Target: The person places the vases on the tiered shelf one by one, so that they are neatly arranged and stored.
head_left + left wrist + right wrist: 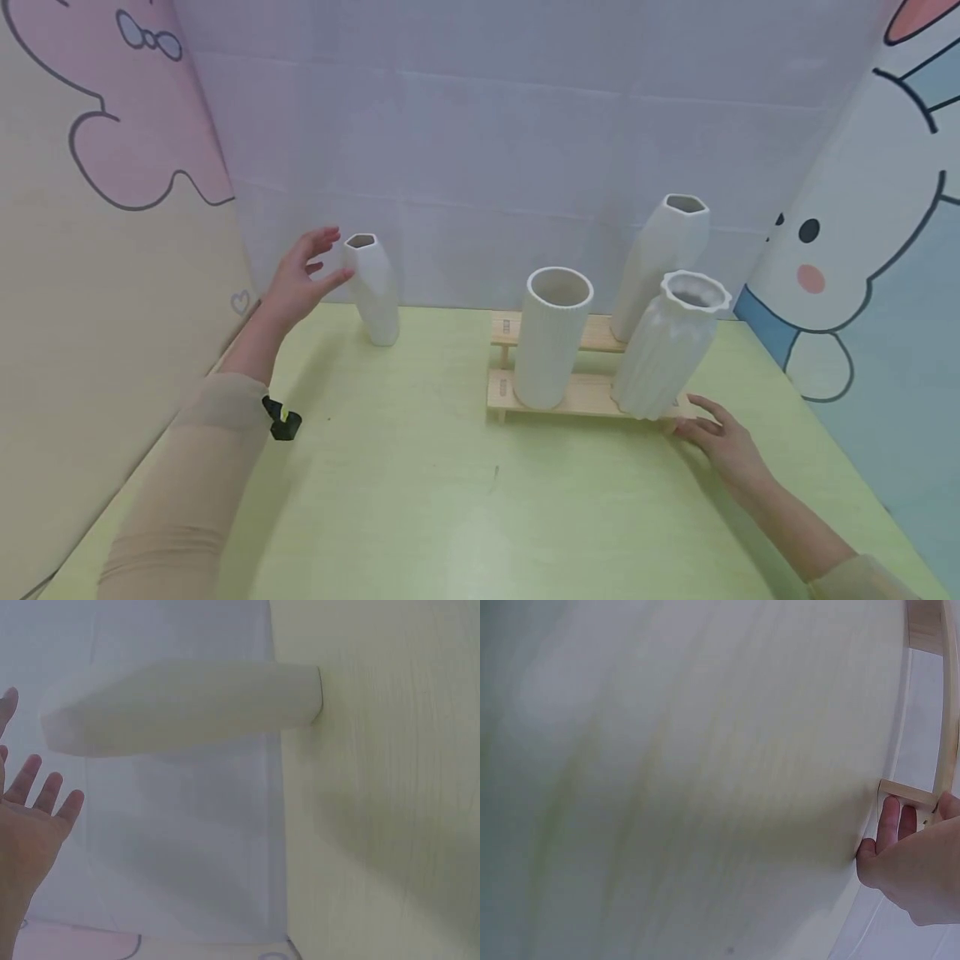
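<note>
At the left back, a slim white faceted vase (375, 292) stands on the table. My left hand (298, 279) is beside its mouth with fingers spread; the left wrist view shows a gap between the fingers (46, 791) and the vase. A two-step wooden stand (577, 390) holds a ribbed cylindrical vase (553, 342) and a scallop-rimmed vase (663, 350) on the lower step, and a tall faceted vase (660, 250) on the upper. My right hand (727, 450) grips the right end of the lower step, fingers curled by its leg in the right wrist view.
The pale yellow-green table (420, 500) meets a lilac cloth backdrop (465, 167) close behind the vases. Printed panels with cartoon shapes flank both sides. A small black clip (282, 419) sits at my left sleeve.
</note>
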The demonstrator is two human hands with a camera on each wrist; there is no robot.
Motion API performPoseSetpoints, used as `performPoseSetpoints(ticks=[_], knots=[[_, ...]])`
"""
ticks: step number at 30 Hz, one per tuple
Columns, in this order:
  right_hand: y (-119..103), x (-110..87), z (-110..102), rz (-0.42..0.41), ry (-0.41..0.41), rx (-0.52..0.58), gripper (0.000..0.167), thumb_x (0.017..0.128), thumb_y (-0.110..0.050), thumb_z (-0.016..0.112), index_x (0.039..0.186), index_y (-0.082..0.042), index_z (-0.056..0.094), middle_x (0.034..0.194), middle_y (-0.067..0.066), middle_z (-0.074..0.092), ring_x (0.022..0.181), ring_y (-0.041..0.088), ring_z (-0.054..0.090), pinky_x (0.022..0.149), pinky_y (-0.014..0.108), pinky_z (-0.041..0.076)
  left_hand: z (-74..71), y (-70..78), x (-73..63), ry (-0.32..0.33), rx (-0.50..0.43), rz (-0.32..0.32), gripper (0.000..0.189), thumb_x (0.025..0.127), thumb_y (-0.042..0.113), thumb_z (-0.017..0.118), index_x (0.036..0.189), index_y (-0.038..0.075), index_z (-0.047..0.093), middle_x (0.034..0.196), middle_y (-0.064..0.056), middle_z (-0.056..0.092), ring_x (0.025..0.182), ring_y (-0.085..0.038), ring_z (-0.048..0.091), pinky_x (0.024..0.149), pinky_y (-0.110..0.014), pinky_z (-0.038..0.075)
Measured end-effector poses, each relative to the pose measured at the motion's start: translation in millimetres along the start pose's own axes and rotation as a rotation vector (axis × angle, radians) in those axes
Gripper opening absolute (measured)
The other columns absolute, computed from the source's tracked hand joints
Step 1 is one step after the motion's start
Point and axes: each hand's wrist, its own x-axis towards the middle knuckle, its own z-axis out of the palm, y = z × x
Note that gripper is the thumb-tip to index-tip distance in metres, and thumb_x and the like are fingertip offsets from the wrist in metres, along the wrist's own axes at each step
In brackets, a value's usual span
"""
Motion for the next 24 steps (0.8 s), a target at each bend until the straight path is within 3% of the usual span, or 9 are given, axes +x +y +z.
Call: performPoseSetpoints(ticks=[6,10,12,14,17,20,24], knots=[[1,-0.2,1,0.007,-0.001,0.003,0.078,0.093,-0.04,0.056,0.15,-0.006,0.016,0.124,0.008,0.061,0.093,-0.007,0.058,0.093,0.03,0.04,7.7,-18.4,5.5,0.034,-0.028,-0.042,0.073,0.086,0.013,0.069,0.146,0.008,0.028,0.146,-0.019,0.037,0.134,-0.037,0.034,0.106,-0.056,0.03],[2,0.2,1,0.002,0.006,0.008,0.077,0.093,-0.039,0.057,0.149,-0.006,0.017,0.12,0.003,0.063,0.092,-0.007,0.058,0.087,0.019,0.04,12.6,-24.6,6.3,0.033,-0.029,-0.09,0.074,0.088,0.018,0.068,0.148,0.011,0.025,0.147,-0.018,0.035,0.134,-0.037,0.034,0.107,-0.055,0.03],[1,0.2,1,0.002,0.009,0.018,0.077,0.093,-0.038,0.058,0.149,-0.006,0.017,0.119,0.003,0.064,0.092,-0.008,0.058,0.089,0.021,0.04,14.6,-25.9,6.5,0.028,-0.032,-0.114,0.075,0.088,0.019,0.068,0.149,0.011,0.023,0.148,-0.018,0.034,0.135,-0.037,0.033,0.108,-0.054,0.03],[1,0.4,1,0.003,0.009,0.03,0.077,0.093,-0.037,0.058,0.149,-0.006,0.017,0.12,0.004,0.063,0.091,-0.008,0.058,0.095,0.029,0.039,17.3,-31.2,7.7,0.028,-0.032,-0.13,0.077,0.088,0.021,0.068,0.149,0.011,0.022,0.148,-0.018,0.034,0.135,-0.037,0.033,0.108,-0.053,0.03],[2,0.5,2,0.012,0.003,0.051,0.078,0.092,-0.037,0.059,0.15,-0.006,0.016,0.127,0.014,0.059,0.09,-0.009,0.057,0.104,0.052,0.03,21.2,-37.5,9.8,0.028,-0.029,-0.158,0.079,0.088,0.024,0.068,0.15,0.012,0.02,0.148,-0.018,0.033,0.135,-0.036,0.033,0.108,-0.052,0.031],[2,1.0,2,0.013,0.002,0.068,0.078,0.092,-0.036,0.059,0.15,-0.006,0.015,0.129,0.017,0.057,0.089,-0.01,0.057,0.106,0.057,0.026,24.2,-45.2,12.9,0.025,-0.018,-0.178,0.082,0.086,0.031,0.069,0.15,0.017,0.019,0.149,-0.015,0.032,0.136,-0.033,0.033,0.107,-0.052,0.032],[2,1.7,1,0.0,0.008,0.062,0.077,0.093,-0.036,0.059,0.149,-0.006,0.016,0.126,0.013,0.06,0.09,-0.009,0.058,0.105,0.054,0.029,25.7,-47.5,16.2,0.013,-0.014,-0.199,0.085,0.085,0.037,0.069,0.151,0.021,0.018,0.15,-0.014,0.031,0.136,-0.032,0.032,0.106,-0.053,0.033]])
